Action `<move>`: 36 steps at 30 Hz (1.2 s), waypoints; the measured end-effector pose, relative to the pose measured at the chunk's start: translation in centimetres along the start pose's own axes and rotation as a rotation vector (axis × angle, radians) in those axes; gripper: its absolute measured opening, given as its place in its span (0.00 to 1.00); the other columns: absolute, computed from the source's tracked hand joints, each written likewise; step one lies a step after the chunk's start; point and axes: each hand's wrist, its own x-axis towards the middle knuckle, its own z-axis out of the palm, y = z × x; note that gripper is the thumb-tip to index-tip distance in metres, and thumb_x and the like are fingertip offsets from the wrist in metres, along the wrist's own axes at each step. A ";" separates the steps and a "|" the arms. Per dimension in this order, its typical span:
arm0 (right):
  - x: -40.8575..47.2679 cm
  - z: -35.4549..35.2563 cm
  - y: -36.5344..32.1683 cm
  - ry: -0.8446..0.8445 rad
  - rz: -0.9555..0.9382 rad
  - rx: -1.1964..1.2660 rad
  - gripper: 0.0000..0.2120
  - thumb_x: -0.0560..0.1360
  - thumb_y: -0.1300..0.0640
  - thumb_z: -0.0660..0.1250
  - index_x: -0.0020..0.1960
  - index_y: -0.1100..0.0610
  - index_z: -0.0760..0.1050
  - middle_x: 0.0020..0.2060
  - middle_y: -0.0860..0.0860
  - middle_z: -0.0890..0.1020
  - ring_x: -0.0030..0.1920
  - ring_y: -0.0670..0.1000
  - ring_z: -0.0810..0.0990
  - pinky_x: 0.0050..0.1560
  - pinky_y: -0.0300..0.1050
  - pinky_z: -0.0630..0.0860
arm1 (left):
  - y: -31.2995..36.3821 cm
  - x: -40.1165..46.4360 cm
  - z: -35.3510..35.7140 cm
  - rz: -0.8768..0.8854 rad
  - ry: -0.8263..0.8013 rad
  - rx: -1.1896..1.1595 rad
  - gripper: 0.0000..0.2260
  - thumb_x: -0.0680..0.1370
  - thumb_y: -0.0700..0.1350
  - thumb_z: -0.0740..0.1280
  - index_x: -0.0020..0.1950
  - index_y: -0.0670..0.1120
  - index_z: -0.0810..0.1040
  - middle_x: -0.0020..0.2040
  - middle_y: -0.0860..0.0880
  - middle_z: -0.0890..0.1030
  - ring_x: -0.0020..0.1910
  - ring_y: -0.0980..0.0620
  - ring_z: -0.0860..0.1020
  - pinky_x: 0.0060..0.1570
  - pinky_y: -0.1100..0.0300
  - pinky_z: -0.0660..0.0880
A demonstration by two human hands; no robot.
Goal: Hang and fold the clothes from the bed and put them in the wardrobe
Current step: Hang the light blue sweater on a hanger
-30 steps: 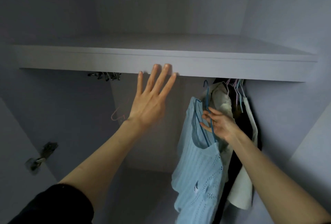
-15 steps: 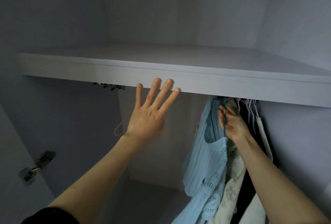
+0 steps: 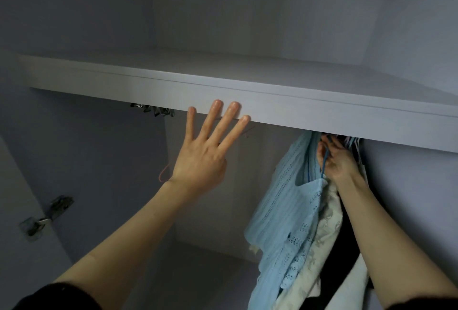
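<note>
right hand (image 3: 335, 158): fingers curled round the neck of the blue wire hanger (image 3: 324, 161), raised just under the shelf. Hook end hidden behind the shelf edge, can't tell if it's on the rail.
left hand (image 3: 200, 158): flat, fingers straight and spread, tips against the front edge of the wardrobe shelf (image 3: 309, 109). Holds nothing; looks like a brace.
handling, my read: light blue knit top (image 3: 287, 213) is light, soft and limp, no shape of its own. Loose openwork, so it could snag on neighbouring hooks. Take it by the hanger neck, not the fabric, or the shoulders may slide off the thin wire.
look: pale blue, ribbed body, eyelet lace pattern toward the hem, hangs in long folds, twisted a bit side-on.
where: right end of the hanging space, just beside a cream embroidered garment (image 3: 327, 233) and a black garment (image 3: 347, 240) behind it.
further out: empty hanger hooks (image 3: 153, 109) under the shelf at left, door hinge (image 3: 47, 215) low left.
</note>
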 end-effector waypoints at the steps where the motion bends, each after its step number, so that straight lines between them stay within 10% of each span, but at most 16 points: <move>1: 0.3 -0.1 0.0 0.025 -0.004 -0.004 0.14 0.82 0.67 0.50 0.45 0.54 0.70 0.43 0.50 0.75 0.39 0.44 0.73 0.32 0.30 0.75 | 0.0 0.0 0.0 -0.002 -0.006 0.003 0.49 0.65 0.38 0.70 0.77 0.49 0.41 0.77 0.47 0.43 0.76 0.41 0.42 0.70 0.34 0.42; 4: 0.5 -0.5 0.1 0.081 -0.083 -0.116 0.16 0.81 0.70 0.49 0.44 0.55 0.68 0.39 0.52 0.73 0.36 0.46 0.70 0.32 0.30 0.73 | 0.0 0.0 -0.2 -0.002 -0.029 0.003 0.49 0.65 0.37 0.70 0.77 0.48 0.41 0.77 0.46 0.44 0.76 0.41 0.42 0.70 0.35 0.42; 8: 0.0 -0.8 0.4 0.207 -0.222 -0.411 0.18 0.79 0.72 0.53 0.67 0.66 0.68 0.60 0.63 0.75 0.51 0.55 0.75 0.56 0.44 0.74 | 0.1 -0.1 -0.6 -0.014 -0.076 0.001 0.49 0.65 0.37 0.70 0.77 0.48 0.41 0.77 0.47 0.42 0.76 0.42 0.43 0.70 0.34 0.45; 17: -8.1 -1.8 6.1 -0.026 -0.652 -1.994 0.28 0.78 0.58 0.58 0.76 0.60 0.55 0.75 0.60 0.55 0.75 0.58 0.53 0.74 0.50 0.46 | 3.2 -5.1 -2.0 -0.248 -0.195 -0.358 0.37 0.72 0.34 0.63 0.77 0.45 0.50 0.77 0.44 0.48 0.76 0.43 0.45 0.72 0.42 0.46; 22: -13.9 -2.2 13.6 -0.358 -0.378 -1.956 0.23 0.80 0.54 0.58 0.72 0.59 0.62 0.71 0.57 0.65 0.72 0.55 0.62 0.67 0.48 0.63 | 3.7 -14.8 -2.1 -0.457 -0.519 -0.441 0.25 0.78 0.38 0.58 0.75 0.45 0.60 0.75 0.46 0.60 0.77 0.46 0.48 0.74 0.51 0.43; 27: -19.8 -2.5 20.9 -0.731 -0.101 -2.013 0.21 0.79 0.52 0.58 0.71 0.56 0.65 0.68 0.54 0.71 0.68 0.55 0.69 0.64 0.47 0.66 | 3.3 -24.9 -5.2 -0.743 -0.648 -0.535 0.21 0.79 0.39 0.57 0.72 0.47 0.66 0.70 0.48 0.69 0.69 0.47 0.67 0.65 0.57 0.63; 36: -39.9 2.8 33.6 -1.599 -0.080 -1.826 0.17 0.80 0.55 0.60 0.67 0.57 0.71 0.60 0.55 0.78 0.62 0.55 0.75 0.60 0.44 0.69 | 2.7 -44.8 -22.2 -1.337 -0.618 -0.339 0.18 0.80 0.42 0.57 0.70 0.50 0.69 0.66 0.51 0.72 0.65 0.50 0.71 0.60 0.58 0.68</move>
